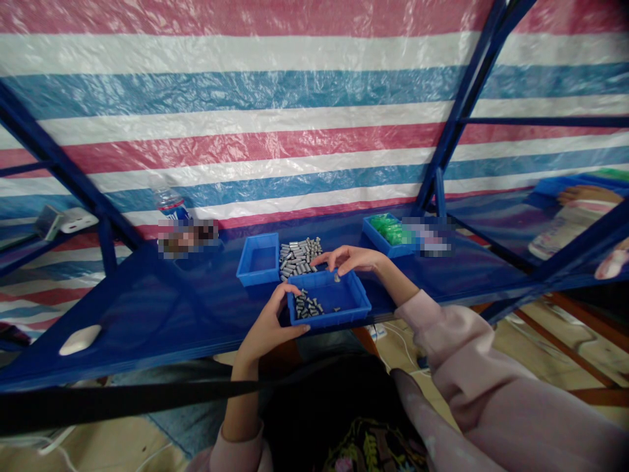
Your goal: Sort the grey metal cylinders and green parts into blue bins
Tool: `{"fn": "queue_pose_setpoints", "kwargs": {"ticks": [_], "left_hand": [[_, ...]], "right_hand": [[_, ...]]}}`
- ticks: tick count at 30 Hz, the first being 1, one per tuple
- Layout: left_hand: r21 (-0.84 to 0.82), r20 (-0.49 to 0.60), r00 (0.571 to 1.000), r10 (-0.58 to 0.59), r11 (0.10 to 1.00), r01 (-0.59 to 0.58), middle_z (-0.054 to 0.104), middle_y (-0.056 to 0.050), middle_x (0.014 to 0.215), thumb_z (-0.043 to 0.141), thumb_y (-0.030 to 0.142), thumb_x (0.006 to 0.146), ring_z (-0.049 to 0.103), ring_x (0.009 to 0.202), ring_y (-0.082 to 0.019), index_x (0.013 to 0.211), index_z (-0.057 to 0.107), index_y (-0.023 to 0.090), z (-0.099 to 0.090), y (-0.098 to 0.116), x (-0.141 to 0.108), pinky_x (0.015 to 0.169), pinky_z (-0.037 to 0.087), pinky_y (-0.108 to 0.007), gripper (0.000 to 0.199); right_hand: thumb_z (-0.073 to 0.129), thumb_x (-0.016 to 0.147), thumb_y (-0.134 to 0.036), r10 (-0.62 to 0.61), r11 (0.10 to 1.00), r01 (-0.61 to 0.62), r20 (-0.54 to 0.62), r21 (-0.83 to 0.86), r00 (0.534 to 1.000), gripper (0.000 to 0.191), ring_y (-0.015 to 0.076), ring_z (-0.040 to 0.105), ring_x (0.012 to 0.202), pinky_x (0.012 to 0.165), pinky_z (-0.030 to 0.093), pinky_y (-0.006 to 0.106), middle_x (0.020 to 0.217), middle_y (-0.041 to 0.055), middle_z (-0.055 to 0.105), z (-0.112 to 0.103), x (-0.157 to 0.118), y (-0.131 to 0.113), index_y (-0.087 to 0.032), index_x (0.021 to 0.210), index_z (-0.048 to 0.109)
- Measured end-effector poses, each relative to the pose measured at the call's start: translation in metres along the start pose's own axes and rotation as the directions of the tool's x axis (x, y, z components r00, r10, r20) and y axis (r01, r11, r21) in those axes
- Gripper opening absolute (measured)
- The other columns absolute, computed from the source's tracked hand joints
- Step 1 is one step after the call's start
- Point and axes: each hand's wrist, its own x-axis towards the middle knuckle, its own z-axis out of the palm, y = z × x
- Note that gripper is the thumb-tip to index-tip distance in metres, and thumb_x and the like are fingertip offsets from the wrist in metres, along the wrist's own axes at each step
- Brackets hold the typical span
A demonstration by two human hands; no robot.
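Note:
A blue plastic tray [339,319] at the table's front edge contains several small metal bolts [307,305], mostly gathered at its left end. My left hand [268,324] grips that end, thumb along the front wall and fingers over the left rim. Over the tray's back rim is my right hand [356,259], its fingers apart and reaching toward a pile of metal cylinders and bolts [297,257] on the table. One small metal piece [337,278] shows just under its fingertips, apparently loose from them. Left of the pile stands a second blue tray [259,257] with nothing visible inside.
A blue tray with green packets [388,229] stands at back right. On the left are a white mouse [80,340], a plastic bottle [173,206] and a blurred-out item. Blue metal posts [457,124] frame the table. Another person's hand [590,195] shows at far right.

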Motion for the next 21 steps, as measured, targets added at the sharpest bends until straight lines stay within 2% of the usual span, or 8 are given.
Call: {"fn": "queue_pose_setpoints", "kwargs": {"ticks": [2,4,7,10,13,18,21], "left_hand": [[0.006,0.002,1.0,-0.002,1.0,0.002,0.049,-0.002,0.124,0.078,0.022,0.07,0.049,0.12,-0.023,0.111,0.045,0.027,0.0,0.0,0.0,0.1,0.039,-0.03,0.052],[0.012,0.003,1.0,-0.004,1.0,0.004,0.049,-0.002,0.123,0.078,0.022,0.071,0.049,0.12,-0.023,0.111,0.045,0.028,-0.001,-0.001,0.0,0.1,0.039,-0.03,0.053],[0.013,0.002,1.0,-0.008,1.0,0.008,0.05,-0.003,0.123,0.078,0.022,0.071,0.05,0.119,-0.023,0.112,0.045,0.027,-0.001,-0.002,0.0,0.1,0.039,-0.031,0.053],[0.01,0.004,1.0,-0.007,1.0,0.007,0.05,-0.004,0.123,0.078,0.023,0.071,0.05,0.119,-0.024,0.112,0.044,0.027,-0.002,-0.003,0.0,0.101,0.039,-0.032,0.053],[0.014,-0.001,1.0,0.002,1.0,-0.002,0.05,-0.003,0.122,0.078,0.023,0.071,0.05,0.119,-0.024,0.112,0.045,0.027,-0.002,-0.003,0.0,0.101,0.038,-0.032,0.054],[0.007,0.008,1.0,0.004,1.0,-0.004,0.049,-0.003,0.121,0.078,0.023,0.071,0.05,0.118,-0.023,0.112,0.045,0.027,-0.001,0.0,0.0,0.099,0.039,-0.031,0.054],[0.007,0.005,1.0,0.003,1.0,-0.003,0.049,-0.002,0.121,0.078,0.023,0.071,0.05,0.118,-0.023,0.112,0.045,0.028,-0.001,0.001,0.0,0.099,0.039,-0.03,0.053]], "right_hand": [[0.088,0.055,-0.029,0.038,0.999,-0.037,0.03,-0.019,0.999,0.027,0.024,0.058,0.117,0.098,0.041,0.036,0.124,0.0084,0.065,0.001,0.0,0.0,-0.018,0.076,0.075],[0.087,0.057,-0.03,0.043,0.998,-0.043,-0.006,-0.034,0.999,0.026,0.0235,0.058,0.115,0.098,0.041,0.036,0.121,0.0082,0.066,0.001,0.001,0.001,-0.018,0.077,0.075],[0.084,0.061,-0.033,-0.01,0.998,-0.001,-0.167,-0.064,0.986,0.027,0.022,0.061,0.109,0.096,0.042,0.035,0.112,0.0071,0.07,0.002,0.004,0.004,-0.018,0.081,0.075],[0.081,0.064,-0.035,-0.06,0.986,-0.002,-0.366,-0.168,0.929,0.032,0.0187,0.064,0.091,0.087,0.046,0.033,0.095,0.0052,0.073,-0.002,0.008,0.01,-0.017,0.09,0.075],[0.08,0.063,-0.032,-0.102,0.939,-0.075,-0.481,-0.336,0.871,0.036,0.0167,0.061,0.076,0.075,0.046,0.031,0.082,0.0035,0.072,-0.007,0.012,0.019,-0.015,0.095,0.074],[0.077,0.063,-0.021,-0.212,0.788,-0.147,-0.488,-0.598,0.847,0.029,0.0188,0.06,0.082,0.073,0.045,0.029,0.091,0.0063,0.072,-0.015,0.016,0.031,-0.015,0.09,0.076],[0.073,0.066,-0.02,-0.23,0.71,-0.19,-0.478,-0.678,0.847,0.024,0.0177,0.06,0.077,0.068,0.044,0.028,0.089,0.0074,0.072,-0.016,0.017,0.033,-0.014,0.089,0.077]]}}
